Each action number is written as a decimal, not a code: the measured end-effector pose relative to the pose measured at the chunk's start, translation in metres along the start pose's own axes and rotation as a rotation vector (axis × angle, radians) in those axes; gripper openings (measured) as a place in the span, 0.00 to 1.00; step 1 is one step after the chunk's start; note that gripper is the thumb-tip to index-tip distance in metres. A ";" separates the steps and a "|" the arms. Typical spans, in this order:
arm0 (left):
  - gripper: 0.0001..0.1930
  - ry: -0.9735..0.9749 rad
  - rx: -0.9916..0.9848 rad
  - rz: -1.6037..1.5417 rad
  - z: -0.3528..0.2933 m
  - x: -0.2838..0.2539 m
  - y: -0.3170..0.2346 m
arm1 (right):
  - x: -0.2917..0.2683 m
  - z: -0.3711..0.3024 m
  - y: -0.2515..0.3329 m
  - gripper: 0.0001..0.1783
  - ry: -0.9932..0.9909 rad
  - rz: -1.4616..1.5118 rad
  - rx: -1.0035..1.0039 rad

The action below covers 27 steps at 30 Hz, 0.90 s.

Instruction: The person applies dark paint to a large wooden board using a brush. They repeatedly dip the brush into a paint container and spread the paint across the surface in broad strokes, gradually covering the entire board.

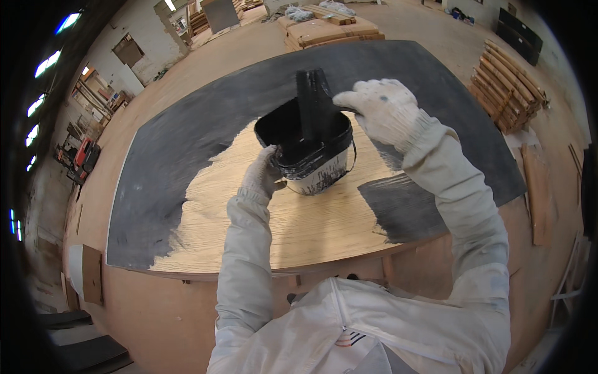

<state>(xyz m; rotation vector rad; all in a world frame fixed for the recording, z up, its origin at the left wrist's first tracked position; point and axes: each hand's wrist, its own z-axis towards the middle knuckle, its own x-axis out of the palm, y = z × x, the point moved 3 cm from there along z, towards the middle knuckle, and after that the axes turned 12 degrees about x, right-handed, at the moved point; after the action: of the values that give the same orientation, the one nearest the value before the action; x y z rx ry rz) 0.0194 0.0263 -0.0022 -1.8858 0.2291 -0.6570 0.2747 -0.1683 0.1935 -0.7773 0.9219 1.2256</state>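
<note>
Head view: left of the black-smeared white bucket (321, 176), the white-gloved left hand (257, 173) grips its edge; right of it, the white-gloved right hand (385, 107), nearer to the broad black applicator (311, 103), grasps that applicator, whose long axis runs near-to-far over the bucket.

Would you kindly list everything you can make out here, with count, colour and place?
Board: one, bare wood partly coated black, centre
Bucket: one, whitish with black smears, over the board
Broad tool: one, black, at the bucket's mouth
Flat stack: one, brown, beyond the board
Long bundles: several, brown, stacked at right
Machine: one, red and dark, far left
Box: one, brown and pale, lower left
Windows: several, bright, upper left
Floor: one, brownish, around the board
Forearms: two, pale-sleeved, from below
Left hand: one, white-gloved, holding the bucket's left side
Right hand: one, white-gloved, holding the broad tool
</note>
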 end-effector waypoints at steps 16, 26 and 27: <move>0.22 0.216 0.135 -0.311 -0.010 0.137 0.019 | -0.033 -0.020 -0.078 0.25 0.380 -0.115 0.144; 0.18 0.355 -0.012 -0.284 -0.008 0.281 0.090 | -0.052 -0.060 -0.172 0.26 0.653 -0.262 0.355; 0.18 0.367 -0.044 -0.261 -0.015 0.303 0.094 | -0.051 -0.069 -0.186 0.26 0.676 -0.281 0.385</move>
<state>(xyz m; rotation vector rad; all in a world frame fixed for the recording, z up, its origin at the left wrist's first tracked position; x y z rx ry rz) 0.2759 -0.1599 0.0179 -1.8427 0.2342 -1.1870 0.4423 -0.2848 0.2112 -0.9828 1.4845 0.5024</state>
